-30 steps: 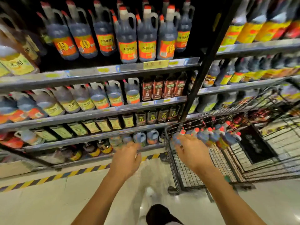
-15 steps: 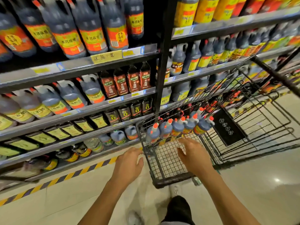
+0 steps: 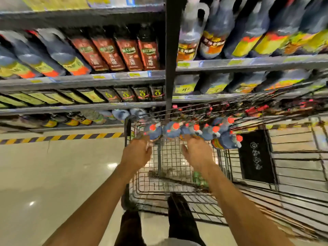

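A wire shopping cart (image 3: 160,157) stands in front of me against the shelving. A row of several blue-grey bottles with red caps (image 3: 171,130) lies along its far end. My left hand (image 3: 137,154) reaches to the leftmost bottle (image 3: 152,133), its fingertips at the bottle's base. My right hand (image 3: 197,151) reaches under the bottles near the middle of the row. Motion blur and the backs of my hands hide the fingers, so any grip is unclear.
Store shelves (image 3: 88,79) hold dark jugs (image 3: 60,54) and red-brown cartons (image 3: 115,52), split by a black upright post (image 3: 170,50). A black sign (image 3: 255,155) hangs inside the cart. A yellow-black stripe (image 3: 62,137) marks the glossy floor at the shelf foot.
My view has swung right and down over the cart. Both hands moved forward to the row of bottles; the left hand has come over the cart's left edge.
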Demonstrator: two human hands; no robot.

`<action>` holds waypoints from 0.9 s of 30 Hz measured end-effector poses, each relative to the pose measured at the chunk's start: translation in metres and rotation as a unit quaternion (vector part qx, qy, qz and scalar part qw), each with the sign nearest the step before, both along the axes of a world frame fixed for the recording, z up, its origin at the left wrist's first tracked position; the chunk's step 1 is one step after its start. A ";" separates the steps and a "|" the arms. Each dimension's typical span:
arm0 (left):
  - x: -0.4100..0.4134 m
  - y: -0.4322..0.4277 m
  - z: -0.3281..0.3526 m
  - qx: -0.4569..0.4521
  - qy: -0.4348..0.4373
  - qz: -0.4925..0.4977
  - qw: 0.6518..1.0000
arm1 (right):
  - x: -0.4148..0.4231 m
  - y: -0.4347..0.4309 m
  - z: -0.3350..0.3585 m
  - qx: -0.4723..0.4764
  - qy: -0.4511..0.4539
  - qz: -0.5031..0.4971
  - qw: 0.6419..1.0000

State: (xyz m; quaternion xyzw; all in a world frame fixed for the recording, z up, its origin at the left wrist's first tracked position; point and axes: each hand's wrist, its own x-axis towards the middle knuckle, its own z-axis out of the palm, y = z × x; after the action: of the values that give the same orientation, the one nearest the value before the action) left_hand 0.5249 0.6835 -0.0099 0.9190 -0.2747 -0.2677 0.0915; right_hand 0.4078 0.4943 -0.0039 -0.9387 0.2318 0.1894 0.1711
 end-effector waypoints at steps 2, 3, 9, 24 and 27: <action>0.005 -0.011 -0.018 -0.005 0.003 0.022 1.000 | 0.016 -0.013 -0.022 0.003 -0.006 0.020 1.000; 0.008 -0.015 -0.028 -0.010 0.010 0.036 0.999 | 0.023 -0.018 -0.033 0.011 -0.004 0.022 1.000; 0.032 -0.035 -0.080 -0.056 0.037 0.112 0.991 | 0.054 -0.036 -0.098 0.028 0.005 0.075 0.997; 0.025 -0.024 -0.095 -0.188 -0.062 0.170 0.965 | 0.066 -0.033 -0.105 -0.027 -0.084 0.090 0.992; 0.018 -0.001 -0.067 -0.238 -0.042 0.189 0.952 | 0.053 -0.027 -0.080 0.036 -0.156 0.036 0.986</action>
State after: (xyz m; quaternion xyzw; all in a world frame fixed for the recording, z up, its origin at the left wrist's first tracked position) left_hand 0.5424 0.6824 -0.0772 0.9159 -0.1553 -0.1333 0.3452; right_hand 0.4606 0.4669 -0.0842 -0.9577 0.1616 0.0547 0.2317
